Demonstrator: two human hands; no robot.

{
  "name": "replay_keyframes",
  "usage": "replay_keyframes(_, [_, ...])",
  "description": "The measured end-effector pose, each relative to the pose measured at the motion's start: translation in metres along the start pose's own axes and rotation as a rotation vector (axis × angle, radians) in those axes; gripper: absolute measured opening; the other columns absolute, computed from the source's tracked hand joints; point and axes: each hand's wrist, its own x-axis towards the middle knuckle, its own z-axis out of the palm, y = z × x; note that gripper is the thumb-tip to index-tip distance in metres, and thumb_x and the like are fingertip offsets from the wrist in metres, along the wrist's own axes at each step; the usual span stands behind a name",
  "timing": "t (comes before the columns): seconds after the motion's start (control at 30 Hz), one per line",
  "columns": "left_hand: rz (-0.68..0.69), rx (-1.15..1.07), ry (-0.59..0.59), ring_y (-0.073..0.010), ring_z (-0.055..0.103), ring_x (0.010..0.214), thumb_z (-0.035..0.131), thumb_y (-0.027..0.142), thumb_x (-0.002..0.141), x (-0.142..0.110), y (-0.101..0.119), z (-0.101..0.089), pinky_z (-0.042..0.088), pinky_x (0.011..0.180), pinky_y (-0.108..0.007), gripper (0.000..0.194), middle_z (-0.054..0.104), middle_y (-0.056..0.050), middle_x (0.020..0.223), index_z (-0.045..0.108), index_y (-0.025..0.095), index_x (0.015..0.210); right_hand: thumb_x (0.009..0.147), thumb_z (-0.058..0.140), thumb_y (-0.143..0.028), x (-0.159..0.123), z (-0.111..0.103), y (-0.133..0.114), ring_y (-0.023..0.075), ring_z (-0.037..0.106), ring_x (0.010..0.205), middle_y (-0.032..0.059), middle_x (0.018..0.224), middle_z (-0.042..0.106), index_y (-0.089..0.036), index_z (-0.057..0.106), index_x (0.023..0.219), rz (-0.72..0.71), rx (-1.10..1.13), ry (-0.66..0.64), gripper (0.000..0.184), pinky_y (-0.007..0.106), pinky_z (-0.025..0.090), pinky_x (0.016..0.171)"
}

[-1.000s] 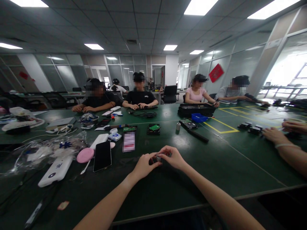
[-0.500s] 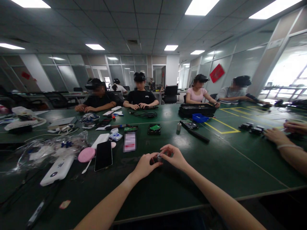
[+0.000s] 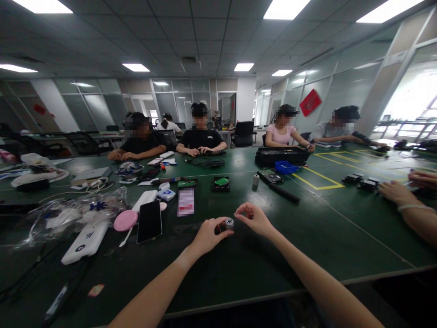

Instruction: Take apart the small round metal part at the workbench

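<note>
Between the thumb and fingers of my left hand (image 3: 209, 234) is a small silver metal cylinder (image 3: 230, 224), upright, with dark openings in its top face. My right hand (image 3: 256, 219) is just to the right of it, apart from the cylinder. Its thumb and forefinger are pinched together at the tips; whether something tiny is between them cannot be made out. A similar metal cylinder (image 3: 256, 180) stands farther back on the green table (image 3: 273, 259).
Beyond my hands lie a circuit board in a black housing (image 3: 221, 183), a dark bar (image 3: 285, 193) and a blue tray (image 3: 286, 167). To the left are a black phone (image 3: 149, 222), a pink disc (image 3: 125, 220) and plastic bags (image 3: 82, 212). A co-worker's hands (image 3: 398, 193) are at right.
My right hand has drawn away to the right and slightly up from the cylinder's top, uncovering it. My left hand still holds the cylinder in about the same place.
</note>
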Motion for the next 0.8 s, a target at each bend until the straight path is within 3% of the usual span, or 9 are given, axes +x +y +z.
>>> replay_keyframes(0.13, [-0.002,0.002,0.001,-0.0170,0.059,0.076,0.064,0.047,0.079,0.000,0.001,0.000,0.042,0.071,-0.027,0.042,0.068,0.001,0.090,0.060,0.028,0.117,0.074,0.067,-0.024,-0.002,-0.016,0.018,0.0092,0.052,0.053,0.0034,0.080,0.071,-0.015,0.065,0.092,0.101,-0.098,-0.238,0.020,0.022,0.038,0.051])
replay_keyframes(0.33, [-0.005,0.008,-0.006,-0.0177,0.059,0.080,0.064,0.047,0.080,0.000,0.002,0.000,0.043,0.074,-0.027,0.043,0.068,0.001,0.093,0.060,0.027,0.117,0.071,0.070,-0.022,-0.003,-0.023,0.022,0.0138,0.061,0.068,0.0045,0.087,0.072,-0.016,0.065,0.098,0.132,-0.120,-0.353,0.029,0.026,0.045,0.061])
replay_keyframes(0.47, [-0.010,-0.004,-0.013,-0.0181,0.059,0.080,0.063,0.047,0.080,0.000,0.002,0.000,0.043,0.073,-0.027,0.043,0.068,0.000,0.093,0.060,0.027,0.117,0.067,0.073,-0.025,-0.003,-0.022,0.020,0.0137,0.059,0.067,0.0039,0.088,0.071,-0.018,0.067,0.097,0.144,-0.170,-0.330,0.031,0.026,0.045,0.060])
replay_keyframes(0.8, [-0.012,-0.005,0.002,-0.0186,0.059,0.079,0.064,0.046,0.079,-0.001,0.004,-0.002,0.042,0.074,-0.028,0.043,0.068,0.000,0.092,0.061,0.027,0.117,0.072,0.068,-0.025,-0.003,-0.014,0.013,0.0089,0.050,0.053,0.0027,0.082,0.070,-0.016,0.067,0.092,0.109,-0.154,-0.183,0.022,0.022,0.040,0.050])
